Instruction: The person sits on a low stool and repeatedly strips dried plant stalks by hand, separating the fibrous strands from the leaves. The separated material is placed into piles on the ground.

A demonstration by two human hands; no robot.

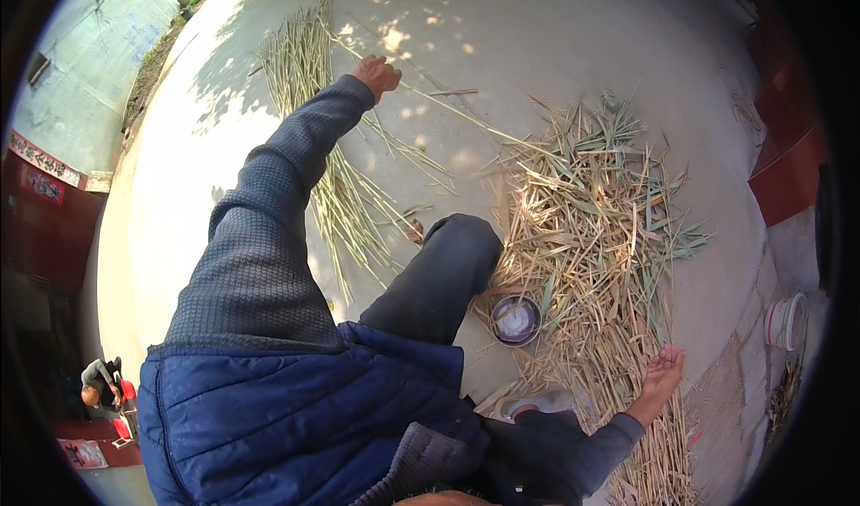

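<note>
My left hand reaches far forward, its fingers closed around a long thin reed stalk. That stalk slants from the hand toward the pile on the right. Beneath and beside my left arm lies a loose bundle of green-yellow stripped stalks on the concrete. My right hand hovers low over the right edge of a large heap of dry stalks and leaves; its palm shows, the fingers look loosely spread, and I see nothing in them. A dark round bowl with something whitish inside stands against the heap near my knee.
Concrete ground spreads around both piles, with tree shade at the far left. A white bucket stands at the right near dark red doors. Another person is at the far lower left beside something red.
</note>
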